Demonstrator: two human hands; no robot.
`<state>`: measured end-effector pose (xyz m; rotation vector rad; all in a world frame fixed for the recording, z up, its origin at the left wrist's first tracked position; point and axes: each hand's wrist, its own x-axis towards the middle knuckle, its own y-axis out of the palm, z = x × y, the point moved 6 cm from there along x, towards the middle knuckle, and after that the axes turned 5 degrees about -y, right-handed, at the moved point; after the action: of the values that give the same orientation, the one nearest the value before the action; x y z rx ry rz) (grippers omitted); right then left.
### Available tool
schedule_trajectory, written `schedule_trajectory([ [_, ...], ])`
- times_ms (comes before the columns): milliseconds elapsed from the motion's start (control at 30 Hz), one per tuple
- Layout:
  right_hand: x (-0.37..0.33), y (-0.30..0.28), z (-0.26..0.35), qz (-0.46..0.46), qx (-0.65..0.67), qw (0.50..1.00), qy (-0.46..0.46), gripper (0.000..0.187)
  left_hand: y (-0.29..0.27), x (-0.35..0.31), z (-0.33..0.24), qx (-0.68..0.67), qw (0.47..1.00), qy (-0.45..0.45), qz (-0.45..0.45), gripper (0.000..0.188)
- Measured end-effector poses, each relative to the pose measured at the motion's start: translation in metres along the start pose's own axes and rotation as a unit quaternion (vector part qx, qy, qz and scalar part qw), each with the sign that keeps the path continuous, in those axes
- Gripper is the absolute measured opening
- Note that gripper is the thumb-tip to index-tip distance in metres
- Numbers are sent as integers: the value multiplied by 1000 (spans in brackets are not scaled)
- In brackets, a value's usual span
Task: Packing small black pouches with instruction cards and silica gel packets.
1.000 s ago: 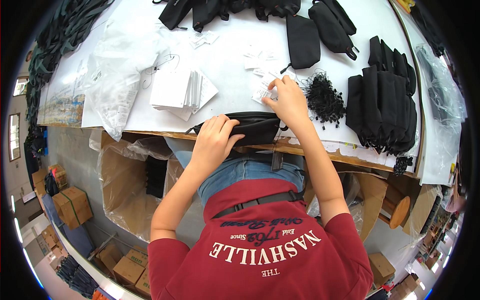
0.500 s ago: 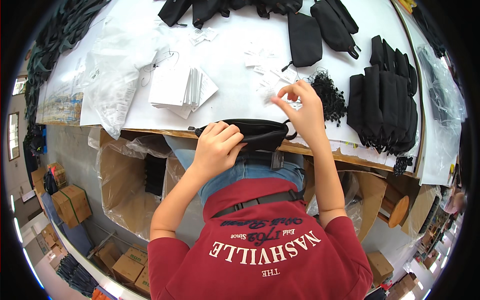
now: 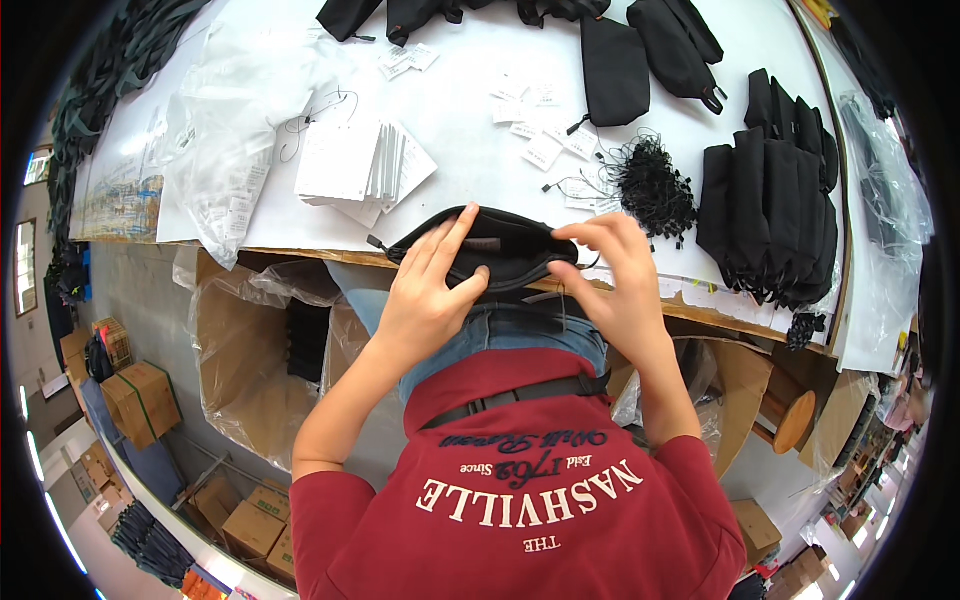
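Observation:
A black zippered pouch [image 3: 500,265] is held over the table's near edge with its mouth spread. Inside it, a small greyish strip [image 3: 485,243] shows against the dark lining. My left hand [image 3: 432,290] grips the pouch's left part, fingers stretched across the mouth and thumb at the near rim. At the right end, my right hand [image 3: 615,275] pinches the rim between thumb and fingers. Beyond that hand lie loose white printed labels [image 3: 543,150] and a tangled heap of black tag cords [image 3: 655,188].
A stack of white cards [image 3: 340,165] lies left of centre, beside a clear plastic bag [image 3: 225,140]. Upright black pouches [image 3: 770,210] stand in rows at the right; more pouches [image 3: 613,75] lie at the back. Below the table edge are plastic-lined cartons [image 3: 240,370].
My right hand has come down from the labels to the pouch's right end, and the label it held is no longer seen there. The pouch mouth has opened wider, and my left fingers have straightened.

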<state>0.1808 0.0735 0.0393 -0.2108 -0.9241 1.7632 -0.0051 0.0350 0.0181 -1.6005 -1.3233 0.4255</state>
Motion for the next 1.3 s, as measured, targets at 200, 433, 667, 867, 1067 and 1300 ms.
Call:
schedule_trajectory([
  [200,-48,3,-58,-129,177,959,182,24,2,4,6,-20,999,-24,-6,16],
  [433,-67,59,-47,127,102,973,161,42,12,11,14,-60,995,-66,44,18],
  [667,-71,47,-53,101,254,920,279,41,17,17,14,-35,995,-76,61,18],
  [867,-100,-18,-97,-120,601,749,253,26,16,19,16,-42,992,-93,73,19],
  [1067,-70,-27,-87,-237,672,680,172,52,23,18,17,-55,988,-103,103,22],
  [1300,-48,26,-141,-366,540,678,338,24,23,19,15,-47,987,-112,105,20],
])
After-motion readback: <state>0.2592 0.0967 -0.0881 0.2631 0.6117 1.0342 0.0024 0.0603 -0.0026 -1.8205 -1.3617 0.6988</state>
